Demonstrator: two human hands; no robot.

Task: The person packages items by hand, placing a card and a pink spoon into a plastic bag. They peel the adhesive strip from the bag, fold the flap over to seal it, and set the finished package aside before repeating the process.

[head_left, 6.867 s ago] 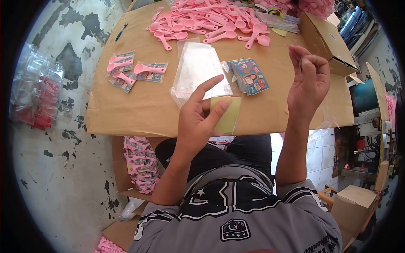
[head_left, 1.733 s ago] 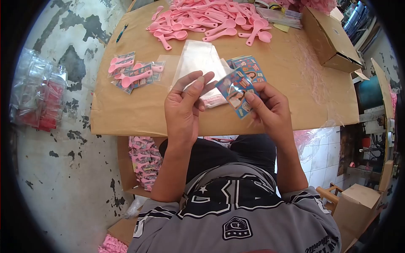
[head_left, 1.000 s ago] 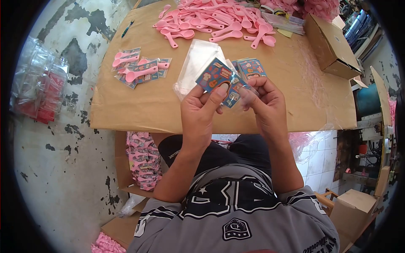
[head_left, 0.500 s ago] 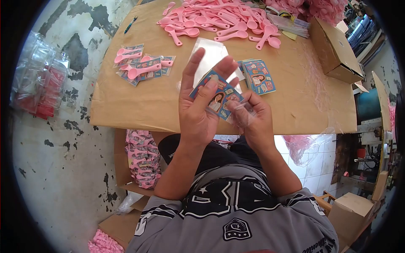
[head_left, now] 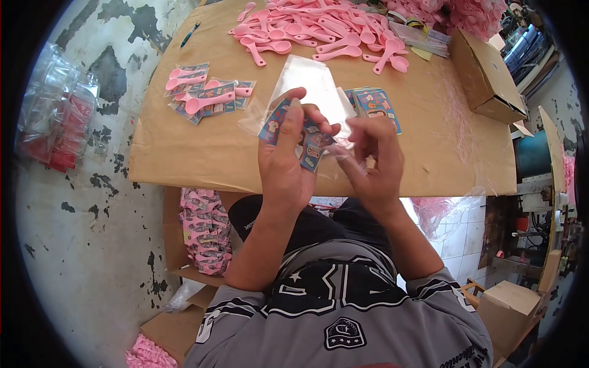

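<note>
One brown-covered counter [head_left: 202,147] carries heaped pink spoons [head_left: 351,40]. Above its near edge, my left hand [head_left: 285,162] curls closed around a blue card [head_left: 311,152]; my half-open right hand [head_left: 377,172] meets its clear wrapping [head_left: 332,152] (gripping, I cannot tell).

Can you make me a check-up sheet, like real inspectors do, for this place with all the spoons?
Surface: brown table, a bit creased.
Things: pink spoons heaped at the back; bagged spoons at left; card stack at right; clear bags between.
Clutter: pen at back left; plastic strands at right.
Hands: left hand holds a blue card; right hand is at clear plastic beside it, grip unclear.
Cables: maybe dark cords far right; too small to tell.
Surroundings: cardboard box on the table's right side.
</note>
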